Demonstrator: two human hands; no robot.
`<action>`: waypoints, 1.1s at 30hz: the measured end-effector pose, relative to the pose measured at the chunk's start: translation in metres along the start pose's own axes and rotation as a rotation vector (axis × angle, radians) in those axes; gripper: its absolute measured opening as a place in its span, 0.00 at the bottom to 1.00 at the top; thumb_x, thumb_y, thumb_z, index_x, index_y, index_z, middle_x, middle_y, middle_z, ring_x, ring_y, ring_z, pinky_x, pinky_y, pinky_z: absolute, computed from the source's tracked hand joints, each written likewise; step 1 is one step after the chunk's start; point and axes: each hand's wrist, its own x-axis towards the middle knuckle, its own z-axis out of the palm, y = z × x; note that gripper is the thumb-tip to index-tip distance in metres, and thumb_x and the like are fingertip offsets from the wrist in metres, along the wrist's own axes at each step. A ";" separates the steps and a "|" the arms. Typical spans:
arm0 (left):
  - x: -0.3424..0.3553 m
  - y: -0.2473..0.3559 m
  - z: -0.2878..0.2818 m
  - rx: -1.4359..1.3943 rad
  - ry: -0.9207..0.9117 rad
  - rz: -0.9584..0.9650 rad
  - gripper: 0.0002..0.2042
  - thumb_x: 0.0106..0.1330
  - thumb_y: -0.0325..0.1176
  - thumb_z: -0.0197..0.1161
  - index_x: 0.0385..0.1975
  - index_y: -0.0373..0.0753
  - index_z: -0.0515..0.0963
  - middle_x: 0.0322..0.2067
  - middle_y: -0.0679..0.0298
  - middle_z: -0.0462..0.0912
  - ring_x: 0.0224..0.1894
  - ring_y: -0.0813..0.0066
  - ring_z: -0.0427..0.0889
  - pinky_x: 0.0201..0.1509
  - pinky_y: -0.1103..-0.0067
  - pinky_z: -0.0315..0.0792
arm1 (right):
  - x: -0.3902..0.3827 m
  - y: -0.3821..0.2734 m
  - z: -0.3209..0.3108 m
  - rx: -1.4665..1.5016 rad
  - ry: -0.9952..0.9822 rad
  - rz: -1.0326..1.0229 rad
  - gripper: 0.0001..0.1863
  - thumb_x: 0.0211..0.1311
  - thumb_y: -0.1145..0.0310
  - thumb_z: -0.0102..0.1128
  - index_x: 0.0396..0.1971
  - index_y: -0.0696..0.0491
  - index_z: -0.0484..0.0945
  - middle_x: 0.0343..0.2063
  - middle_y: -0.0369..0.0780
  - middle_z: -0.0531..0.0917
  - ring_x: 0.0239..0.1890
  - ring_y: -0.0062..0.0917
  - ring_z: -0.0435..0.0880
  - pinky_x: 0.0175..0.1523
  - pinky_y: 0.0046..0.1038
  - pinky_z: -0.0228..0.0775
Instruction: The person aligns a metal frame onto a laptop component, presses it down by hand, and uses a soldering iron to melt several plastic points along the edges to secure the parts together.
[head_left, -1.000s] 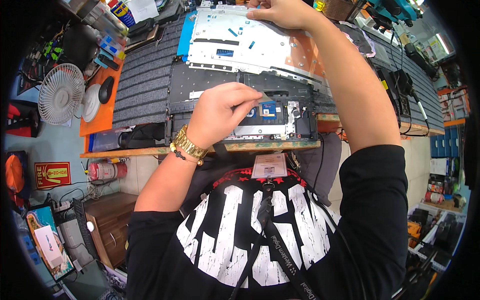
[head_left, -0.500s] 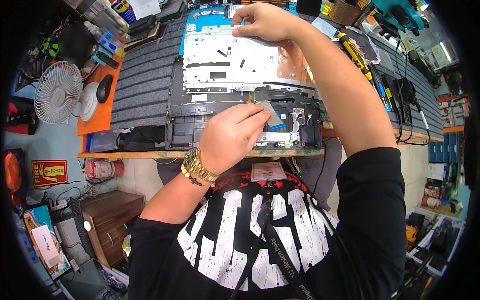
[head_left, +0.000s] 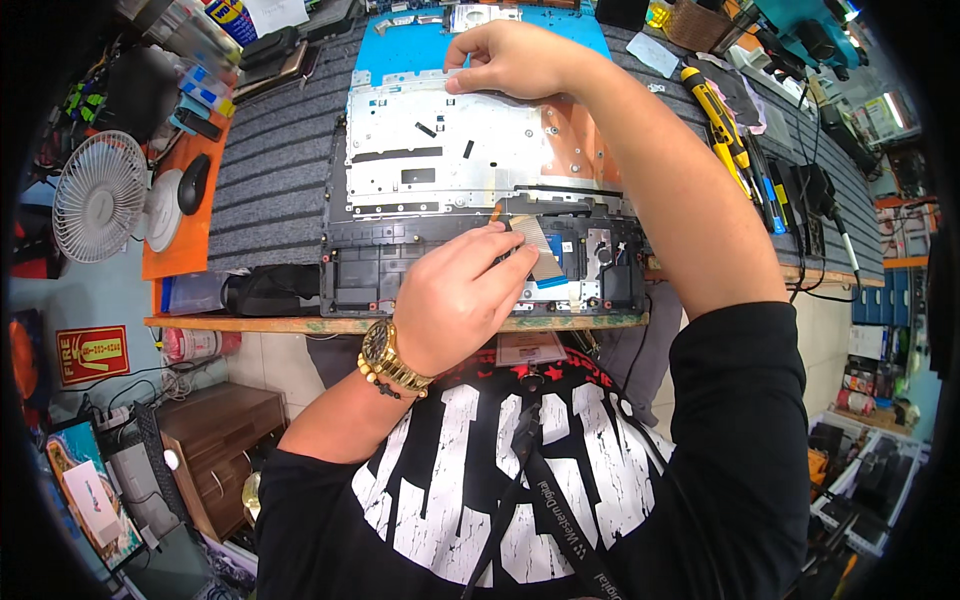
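Note:
A laptop's dark case part [head_left: 365, 262] lies along the near edge of the bench. Over its far side rests a silvery metal keyboard backing plate [head_left: 490, 130], with a copper-coloured area at its right. My right hand [head_left: 515, 62] reaches across and pinches the plate's far edge between thumb and fingers. Close to the plate's near edge, my left hand [head_left: 458, 285] has its fingers closed on a wide grey ribbon cable [head_left: 540, 248] with a blue end. The fingertips hide part of the cable. A small orange cable [head_left: 495, 212] shows just beyond that hand.
A blue mat [head_left: 430, 48] lies under the plate's far side on a grey ribbed mat [head_left: 270, 180]. Yellow-and-black screwdrivers [head_left: 715, 110] lie to the right. A white fan [head_left: 100, 197] and a black mouse [head_left: 194, 184] are at the left. The wooden bench edge [head_left: 240, 322] runs nearest me.
The whole view has shifted slightly, so the bench sits lower. More of the grey ribbon cable shows beside my left fingers. Both hands keep their holds.

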 end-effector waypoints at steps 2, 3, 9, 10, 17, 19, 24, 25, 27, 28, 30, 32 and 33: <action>0.000 0.000 0.000 -0.002 0.004 -0.003 0.15 0.62 0.25 0.79 0.49 0.38 0.91 0.49 0.55 0.92 0.53 0.51 0.94 0.58 0.64 0.90 | -0.001 -0.002 0.002 0.007 -0.014 0.008 0.24 0.73 0.46 0.80 0.55 0.50 0.93 0.29 0.34 0.85 0.33 0.20 0.82 0.38 0.31 0.72; 0.000 -0.001 0.001 -0.006 0.008 -0.004 0.15 0.62 0.25 0.79 0.49 0.38 0.91 0.49 0.55 0.92 0.53 0.51 0.94 0.58 0.63 0.90 | -0.001 -0.002 0.002 0.015 -0.024 0.018 0.24 0.73 0.46 0.80 0.55 0.50 0.93 0.29 0.33 0.85 0.33 0.20 0.82 0.38 0.31 0.72; 0.001 -0.001 0.000 -0.003 0.009 -0.004 0.15 0.61 0.25 0.80 0.49 0.38 0.92 0.48 0.56 0.92 0.54 0.51 0.95 0.58 0.64 0.90 | -0.001 -0.006 0.005 0.013 -0.050 0.034 0.23 0.74 0.46 0.79 0.55 0.49 0.93 0.29 0.33 0.86 0.32 0.20 0.82 0.38 0.31 0.72; 0.001 -0.001 -0.001 -0.004 0.013 -0.004 0.15 0.61 0.25 0.80 0.49 0.38 0.92 0.48 0.56 0.92 0.54 0.51 0.95 0.58 0.64 0.90 | 0.000 -0.006 0.005 0.010 -0.056 0.037 0.23 0.75 0.46 0.78 0.55 0.49 0.93 0.29 0.33 0.86 0.33 0.20 0.82 0.38 0.31 0.72; 0.000 0.003 -0.002 -0.021 0.018 -0.034 0.18 0.57 0.20 0.80 0.49 0.37 0.92 0.49 0.54 0.93 0.54 0.51 0.95 0.57 0.64 0.90 | 0.002 -0.004 0.005 0.015 -0.071 0.036 0.23 0.75 0.45 0.78 0.56 0.48 0.93 0.32 0.35 0.88 0.35 0.21 0.84 0.41 0.31 0.74; 0.000 0.003 -0.001 -0.026 0.017 -0.030 0.18 0.57 0.21 0.80 0.49 0.37 0.92 0.49 0.54 0.93 0.54 0.51 0.95 0.57 0.64 0.90 | 0.004 -0.004 0.006 -0.012 -0.062 0.034 0.24 0.75 0.45 0.78 0.56 0.48 0.93 0.32 0.36 0.89 0.36 0.22 0.85 0.42 0.31 0.75; -0.001 0.003 0.000 -0.012 0.022 -0.030 0.19 0.56 0.21 0.80 0.50 0.38 0.92 0.49 0.54 0.93 0.54 0.51 0.95 0.57 0.64 0.90 | 0.004 -0.004 0.008 0.015 -0.062 0.048 0.26 0.74 0.44 0.78 0.57 0.50 0.93 0.34 0.37 0.90 0.37 0.23 0.86 0.44 0.31 0.77; -0.001 0.003 0.000 -0.010 0.024 -0.029 0.19 0.56 0.21 0.80 0.50 0.38 0.92 0.49 0.55 0.93 0.54 0.51 0.95 0.57 0.64 0.90 | 0.004 -0.004 0.009 0.010 -0.061 0.056 0.26 0.74 0.44 0.78 0.57 0.50 0.93 0.34 0.37 0.90 0.37 0.24 0.86 0.44 0.31 0.77; -0.001 0.003 0.000 -0.006 0.029 -0.022 0.19 0.57 0.21 0.80 0.50 0.38 0.92 0.49 0.55 0.93 0.53 0.52 0.95 0.56 0.65 0.90 | 0.003 -0.005 0.009 0.013 -0.060 0.043 0.26 0.74 0.44 0.79 0.57 0.50 0.93 0.34 0.37 0.90 0.37 0.24 0.86 0.44 0.31 0.77; -0.001 0.002 0.000 -0.004 0.032 -0.019 0.19 0.57 0.21 0.80 0.50 0.38 0.92 0.49 0.56 0.93 0.53 0.52 0.95 0.55 0.65 0.89 | 0.003 -0.006 0.008 0.003 -0.060 0.045 0.26 0.74 0.44 0.79 0.57 0.50 0.93 0.34 0.37 0.90 0.37 0.24 0.86 0.44 0.31 0.77; 0.000 0.002 0.000 -0.011 0.041 -0.016 0.19 0.57 0.21 0.80 0.50 0.38 0.92 0.48 0.56 0.93 0.52 0.53 0.95 0.55 0.65 0.89 | 0.003 -0.008 0.008 0.013 -0.057 0.042 0.26 0.74 0.44 0.79 0.56 0.50 0.93 0.33 0.36 0.89 0.36 0.23 0.86 0.43 0.31 0.76; -0.001 0.002 0.000 -0.012 0.043 -0.016 0.19 0.57 0.21 0.80 0.50 0.39 0.92 0.48 0.56 0.93 0.51 0.53 0.94 0.55 0.65 0.89 | 0.003 -0.009 0.007 0.010 -0.060 0.051 0.25 0.74 0.44 0.79 0.56 0.50 0.93 0.32 0.35 0.89 0.36 0.22 0.85 0.42 0.31 0.76; -0.001 0.002 0.000 -0.011 0.041 -0.018 0.19 0.57 0.22 0.80 0.50 0.39 0.92 0.48 0.56 0.93 0.51 0.53 0.94 0.55 0.64 0.89 | 0.002 -0.010 0.007 0.006 -0.065 0.059 0.25 0.74 0.45 0.79 0.56 0.50 0.93 0.32 0.35 0.88 0.35 0.22 0.85 0.42 0.30 0.75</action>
